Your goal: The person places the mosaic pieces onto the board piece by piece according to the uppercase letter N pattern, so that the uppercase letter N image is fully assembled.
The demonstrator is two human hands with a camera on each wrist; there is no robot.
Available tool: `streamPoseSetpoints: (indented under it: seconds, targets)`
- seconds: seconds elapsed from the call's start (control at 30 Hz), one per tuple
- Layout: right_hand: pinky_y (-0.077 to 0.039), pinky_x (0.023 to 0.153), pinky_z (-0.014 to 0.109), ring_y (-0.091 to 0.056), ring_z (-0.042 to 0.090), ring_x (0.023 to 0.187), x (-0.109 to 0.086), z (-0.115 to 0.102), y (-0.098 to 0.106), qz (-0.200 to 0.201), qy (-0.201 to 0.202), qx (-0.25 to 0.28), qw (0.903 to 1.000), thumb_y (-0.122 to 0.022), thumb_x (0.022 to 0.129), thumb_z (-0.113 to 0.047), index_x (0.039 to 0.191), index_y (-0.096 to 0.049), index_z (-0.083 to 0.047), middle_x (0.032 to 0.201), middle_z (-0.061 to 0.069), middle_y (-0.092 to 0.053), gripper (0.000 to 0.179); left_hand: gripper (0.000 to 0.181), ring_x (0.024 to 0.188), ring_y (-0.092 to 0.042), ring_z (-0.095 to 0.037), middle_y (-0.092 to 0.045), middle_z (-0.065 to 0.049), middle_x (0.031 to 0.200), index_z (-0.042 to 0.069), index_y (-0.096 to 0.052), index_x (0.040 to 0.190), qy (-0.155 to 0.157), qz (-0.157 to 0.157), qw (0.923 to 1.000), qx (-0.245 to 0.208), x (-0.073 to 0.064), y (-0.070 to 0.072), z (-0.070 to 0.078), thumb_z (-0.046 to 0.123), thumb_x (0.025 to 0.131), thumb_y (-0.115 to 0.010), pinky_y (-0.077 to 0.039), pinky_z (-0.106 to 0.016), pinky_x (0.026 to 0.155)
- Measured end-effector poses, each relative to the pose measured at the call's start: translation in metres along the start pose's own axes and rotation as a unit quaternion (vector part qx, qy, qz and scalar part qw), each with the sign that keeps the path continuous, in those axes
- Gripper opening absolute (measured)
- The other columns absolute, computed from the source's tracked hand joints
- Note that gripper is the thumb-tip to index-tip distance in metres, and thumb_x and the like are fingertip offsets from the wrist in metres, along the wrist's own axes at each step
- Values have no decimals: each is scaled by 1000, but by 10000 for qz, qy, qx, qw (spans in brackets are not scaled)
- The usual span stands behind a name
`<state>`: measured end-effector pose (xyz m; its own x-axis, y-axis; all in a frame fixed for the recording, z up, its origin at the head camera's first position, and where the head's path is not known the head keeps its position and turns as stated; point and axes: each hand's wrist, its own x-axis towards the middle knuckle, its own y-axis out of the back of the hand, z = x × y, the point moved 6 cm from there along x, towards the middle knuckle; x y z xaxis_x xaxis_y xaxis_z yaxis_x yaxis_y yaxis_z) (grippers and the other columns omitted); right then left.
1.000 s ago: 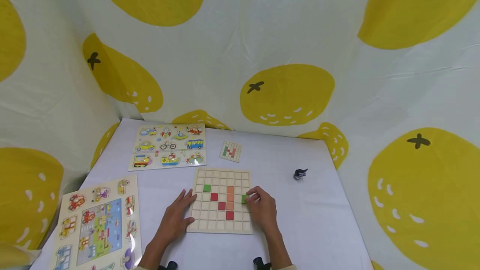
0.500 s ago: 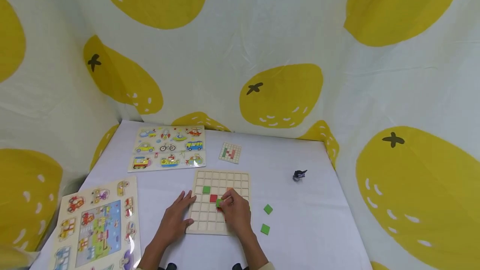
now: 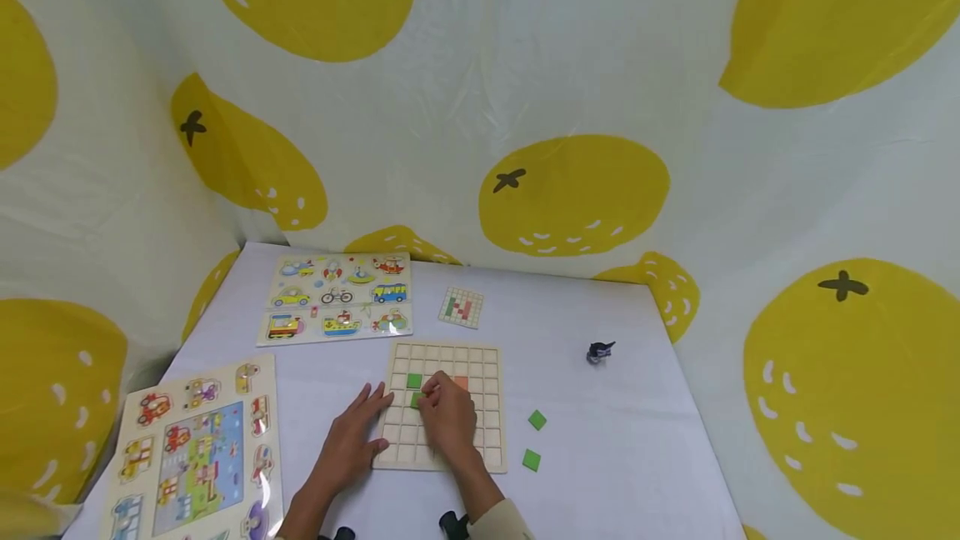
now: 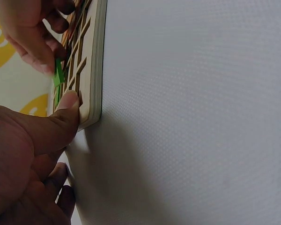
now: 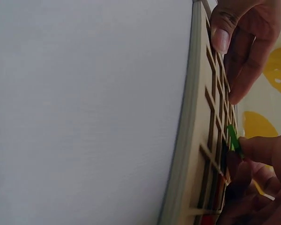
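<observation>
On the table lies a wooden grid board with square cells. My left hand rests at its left edge, fingers extended, the thumb over the near corner. Between thumb and fingers my right hand pinches a green square tile. That tile is tilted close over the cells, just below another green tile seated in the grid. An orange tile shows beyond the right hand, which hides most other coloured tiles on the board.
Two loose green tiles, one farther and one nearer, lie right of the board. A small pattern card is behind it. Vehicle puzzle boards lie at back left and front left. A small dark object sits at right.
My right hand has moved left from the board's right edge, carrying a green tile to the left part of the grid. Two loose green tiles came into view. The left hand stays put.
</observation>
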<state>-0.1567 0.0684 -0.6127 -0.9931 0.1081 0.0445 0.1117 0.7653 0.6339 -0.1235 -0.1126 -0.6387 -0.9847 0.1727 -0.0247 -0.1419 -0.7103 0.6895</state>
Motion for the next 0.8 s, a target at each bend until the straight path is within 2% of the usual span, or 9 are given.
streamPoseSetpoints:
  seconds: [0.13, 0.27, 0.43, 0.63, 0.8]
  targets:
    - [-38, 52, 24, -54, 1, 60, 5, -3, -6, 151, 39, -310, 9994, -83, 85, -9, 89, -70, -17, 67, -12, -65, 15, 81, 161, -32, -40, -45, -9, 168, 13, -59, 151, -54, 85, 9999, 16, -1, 1, 1, -2, 77, -89, -35, -68, 123]
    - [-38, 52, 26, -53, 4, 60, 8, -3, -11, 138, -80, -655, 9977, -82, 86, -11, 87, -70, -19, 68, -13, -62, 14, 80, 159, -36, -42, -48, -11, 166, 12, -61, 149, -160, 171, 9997, 81, -2, 1, 1, -2, 76, -90, -37, -69, 120]
    - [-40, 53, 27, -55, 5, 63, 9, -6, -12, 14, -185, -796, 9967, -83, 86, -14, 81, -71, -20, 69, -12, -63, 15, 81, 161, -33, -39, -46, -8, 168, 13, -59, 151, -65, 87, 9999, 77, -1, 0, 0, -1, 77, -89, -35, -67, 123]
    - [-37, 55, 23, -50, 2, 63, 5, -6, -9, 54, 113, -738, 9972, -90, 80, -16, 85, -74, -18, 69, -12, -60, 17, 80, 161, -32, -39, -45, -8, 168, 13, -59, 151, -52, 65, 10000, 50, -1, 0, 0, -1, 78, -89, -35, -68, 123]
    - [-38, 57, 22, -52, 0, 65, -1, -1, 3, 75, 191, -351, 9992, -92, 80, -17, 90, -75, -19, 73, -11, -64, 20, 80, 159, -35, -42, -48, -10, 166, 11, -61, 150, -158, 144, 9997, 78, -2, 1, 1, -1, 76, -90, -37, -69, 120]
